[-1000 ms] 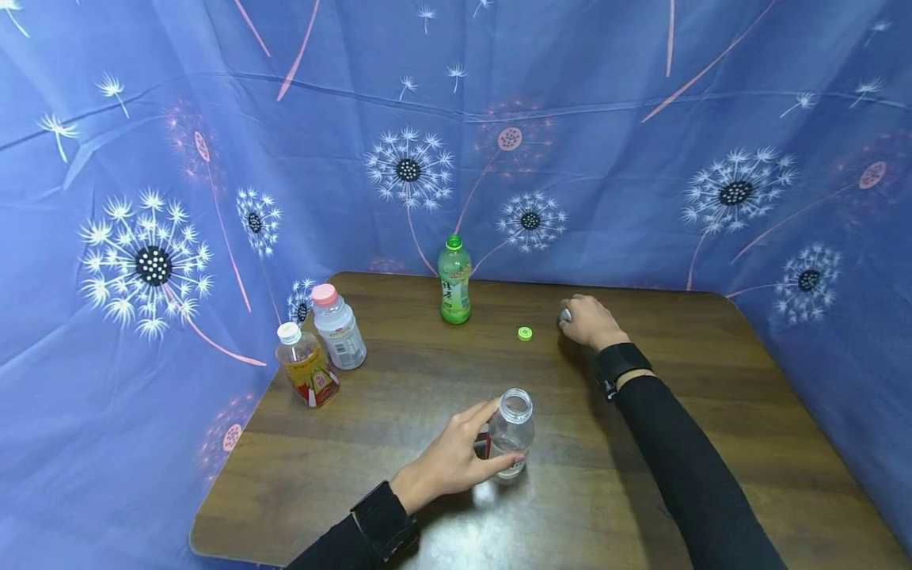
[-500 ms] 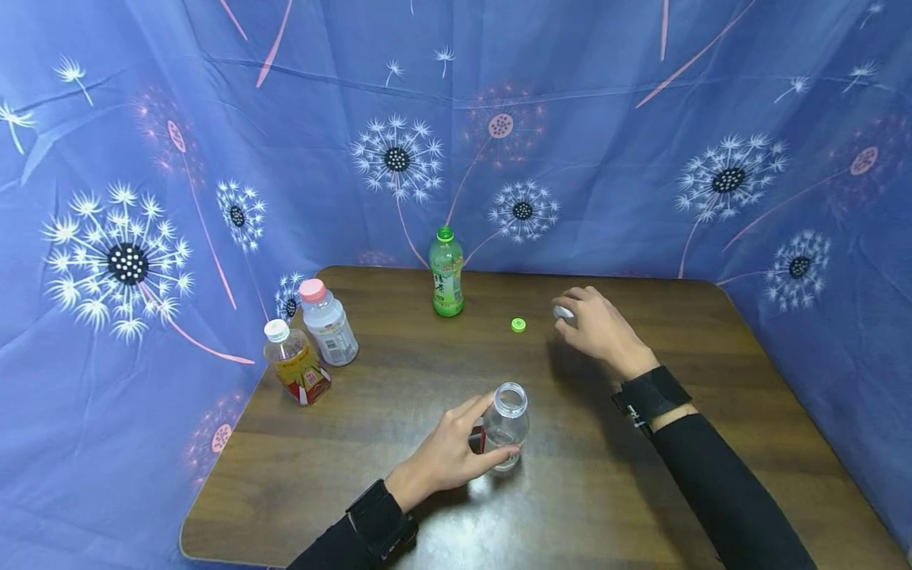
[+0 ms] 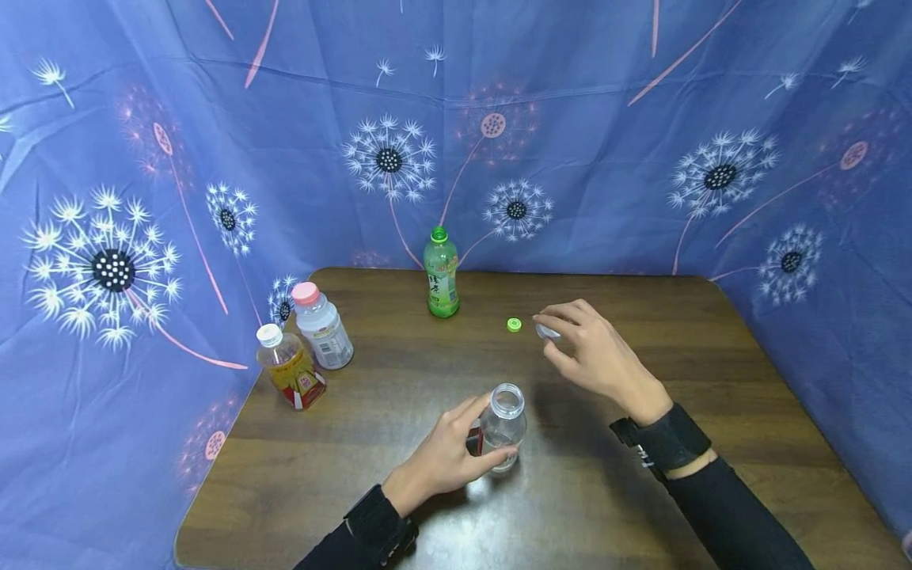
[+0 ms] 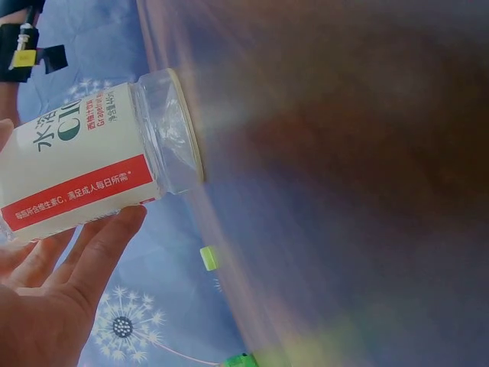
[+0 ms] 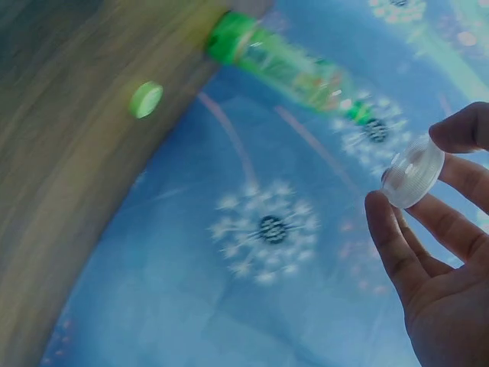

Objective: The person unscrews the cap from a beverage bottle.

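Near the front of the table my left hand (image 3: 445, 451) grips a clear, uncapped bottle (image 3: 504, 427) that stands upright. Its white label with a red band shows in the left wrist view, the thumb on one side and the fingers on the other. My right hand (image 3: 598, 352) is raised above the table, to the right of the bottle's mouth and farther back. Between its thumb and fingers it pinches a translucent white bottle cap (image 5: 413, 173). A small green cap (image 3: 514, 324) lies on the table just left of the right hand.
An uncapped green bottle (image 3: 442, 273) stands at the back of the wooden table (image 3: 399, 348). On the left are a pink-capped bottle (image 3: 324, 328) and a white-capped bottle (image 3: 292, 368) with a yellow and red label. A blue dandelion-print cloth (image 3: 306, 158) hangs behind.
My right hand has lifted the white cap off the table and brought it leftward and nearer. The left hand keeps its grip on the clear bottle. The head view has shifted slightly.
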The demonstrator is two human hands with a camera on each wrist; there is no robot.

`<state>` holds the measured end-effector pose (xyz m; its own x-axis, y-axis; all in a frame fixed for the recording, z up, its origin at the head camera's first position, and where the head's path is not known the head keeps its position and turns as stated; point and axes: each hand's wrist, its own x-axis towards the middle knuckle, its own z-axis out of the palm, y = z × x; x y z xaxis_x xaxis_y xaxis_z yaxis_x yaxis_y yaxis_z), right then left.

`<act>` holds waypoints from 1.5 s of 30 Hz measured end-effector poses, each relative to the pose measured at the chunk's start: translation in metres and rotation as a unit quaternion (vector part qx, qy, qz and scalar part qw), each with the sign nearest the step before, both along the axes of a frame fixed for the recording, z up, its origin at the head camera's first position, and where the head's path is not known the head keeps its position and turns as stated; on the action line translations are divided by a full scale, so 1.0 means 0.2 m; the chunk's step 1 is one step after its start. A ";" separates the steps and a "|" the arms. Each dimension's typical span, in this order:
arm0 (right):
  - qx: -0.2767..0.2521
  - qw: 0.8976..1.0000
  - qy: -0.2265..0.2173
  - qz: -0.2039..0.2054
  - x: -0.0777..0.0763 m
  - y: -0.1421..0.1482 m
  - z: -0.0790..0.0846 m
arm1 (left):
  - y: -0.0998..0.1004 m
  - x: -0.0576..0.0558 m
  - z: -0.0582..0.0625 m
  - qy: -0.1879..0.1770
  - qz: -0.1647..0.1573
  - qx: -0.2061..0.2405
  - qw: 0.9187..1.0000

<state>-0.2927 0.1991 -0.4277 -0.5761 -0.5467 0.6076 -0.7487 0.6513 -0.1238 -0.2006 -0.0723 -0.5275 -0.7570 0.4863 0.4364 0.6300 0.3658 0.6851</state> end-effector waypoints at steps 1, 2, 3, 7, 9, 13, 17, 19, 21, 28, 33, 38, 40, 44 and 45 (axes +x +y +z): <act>0.000 1.000 0.002 0.008 0.02 -0.02 0.01 | 0.00 0.00 0.00 -0.003 -0.002 0.001 1.000; -0.001 1.000 0.001 0.017 0.05 -0.03 0.02 | 0.00 0.01 0.00 -0.006 -0.002 0.002 1.000; -0.002 1.000 0.000 0.026 0.08 -0.05 0.04 | -0.01 0.01 0.00 -0.007 -0.002 0.002 1.000; -0.003 0.998 -0.004 0.060 0.16 -0.11 0.07 | -0.01 0.02 0.00 -0.012 -0.001 0.007 1.000; -0.005 0.997 -0.004 0.078 0.19 -0.13 0.08 | -0.01 0.02 0.00 -0.016 -0.003 0.012 1.000; -0.005 0.994 -0.007 0.107 0.25 -0.17 0.09 | -0.01 0.04 -0.01 -0.030 -0.013 0.017 0.999; -0.004 0.992 -0.013 0.123 0.30 -0.20 0.09 | -0.02 0.05 -0.01 -0.036 -0.018 0.017 0.999; -0.004 0.991 -0.012 0.130 0.31 -0.21 0.09 | -0.02 0.05 -0.01 -0.034 -0.016 0.017 0.999; -0.003 0.991 -0.010 0.137 0.32 -0.22 0.09 | -0.02 0.05 -0.01 -0.035 -0.015 0.017 0.999; 0.001 0.988 -0.009 0.153 0.37 -0.23 0.09 | -0.01 0.06 -0.01 -0.010 -0.021 0.012 1.000; 0.010 0.987 -0.023 0.161 0.41 -0.24 0.10 | -0.01 0.05 -0.01 0.000 -0.029 0.019 0.999; 0.020 0.985 -0.022 0.171 0.42 -0.25 0.11 | 0.00 0.05 -0.01 -0.006 -0.035 0.024 0.999; 0.022 0.984 -0.019 0.173 0.42 -0.25 0.11 | 0.00 0.05 -0.01 -0.004 -0.032 0.023 0.999; 0.027 0.984 -0.009 0.178 0.42 -0.26 0.11 | -0.01 0.05 -0.01 -0.005 -0.024 0.019 1.000; 0.029 0.983 -0.007 0.179 0.42 -0.26 0.11 | -0.01 0.05 -0.01 -0.004 -0.023 0.018 1.000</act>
<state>-0.2086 0.1471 -0.4057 -0.3488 -0.7488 0.5635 -0.9296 0.3528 -0.1066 -0.1911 -0.0736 -0.5303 -0.7377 0.5055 0.4475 0.6398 0.3118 0.7025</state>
